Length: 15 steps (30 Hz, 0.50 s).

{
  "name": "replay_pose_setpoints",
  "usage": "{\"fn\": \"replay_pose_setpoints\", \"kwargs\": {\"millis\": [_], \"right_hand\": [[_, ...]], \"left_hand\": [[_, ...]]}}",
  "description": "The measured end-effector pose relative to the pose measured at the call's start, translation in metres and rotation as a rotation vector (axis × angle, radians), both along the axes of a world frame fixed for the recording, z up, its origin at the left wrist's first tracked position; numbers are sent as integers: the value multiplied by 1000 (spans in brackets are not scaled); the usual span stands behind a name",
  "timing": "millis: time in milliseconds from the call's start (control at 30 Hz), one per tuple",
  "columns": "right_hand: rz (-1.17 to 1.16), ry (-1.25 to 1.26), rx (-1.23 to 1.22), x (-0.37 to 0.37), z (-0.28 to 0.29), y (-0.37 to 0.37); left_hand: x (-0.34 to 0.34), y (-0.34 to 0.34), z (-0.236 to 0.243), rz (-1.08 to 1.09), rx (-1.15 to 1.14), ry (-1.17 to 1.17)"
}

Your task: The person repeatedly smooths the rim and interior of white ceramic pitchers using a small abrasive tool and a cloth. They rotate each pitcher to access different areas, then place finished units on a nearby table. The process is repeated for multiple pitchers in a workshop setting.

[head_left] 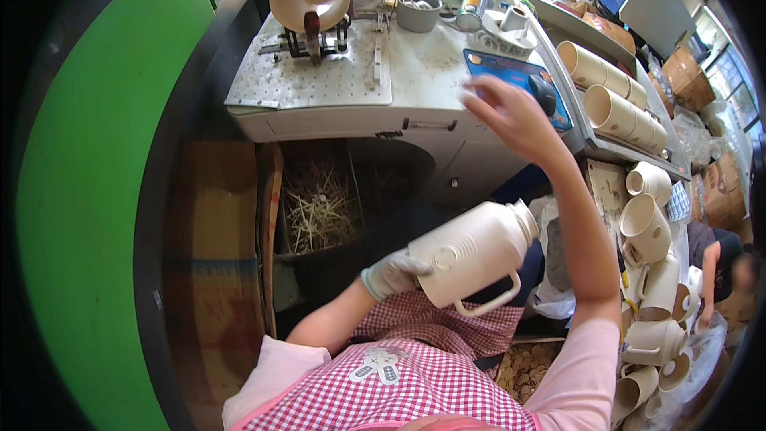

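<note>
Your left hand point(392, 273) holds the cream jug point(472, 252) by its bottom, in front of the table point(431, 72). Your right hand point(511, 112), over the table, curls loosely; I can't tell if it's empty. With one hand, the jug could slip.

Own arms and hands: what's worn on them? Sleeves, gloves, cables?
Left hand: light grey glove reaching the wrist. Right hand: no glove. Short, plain pale pink sleeves leave both forearms uncovered. No cables visible.
</note>
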State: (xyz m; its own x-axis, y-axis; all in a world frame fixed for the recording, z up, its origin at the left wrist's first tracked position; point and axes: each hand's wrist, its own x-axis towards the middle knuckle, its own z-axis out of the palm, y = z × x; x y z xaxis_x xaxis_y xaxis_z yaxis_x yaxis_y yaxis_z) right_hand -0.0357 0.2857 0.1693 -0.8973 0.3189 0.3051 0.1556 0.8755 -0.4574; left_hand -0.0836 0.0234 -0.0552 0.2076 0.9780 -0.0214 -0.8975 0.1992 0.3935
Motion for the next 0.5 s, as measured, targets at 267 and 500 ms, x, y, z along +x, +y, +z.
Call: {"fn": "replay_pose_setpoints", "kwargs": {"millis": [267, 500], "right_hand": [[-111, 57, 267, -286, 41, 12], [-150, 407, 79, -224, 39, 97]], "left_hand": [[-13, -17, -72, -204, 23, 99], [-22, -19, -53, -164, -70, 96]]}}
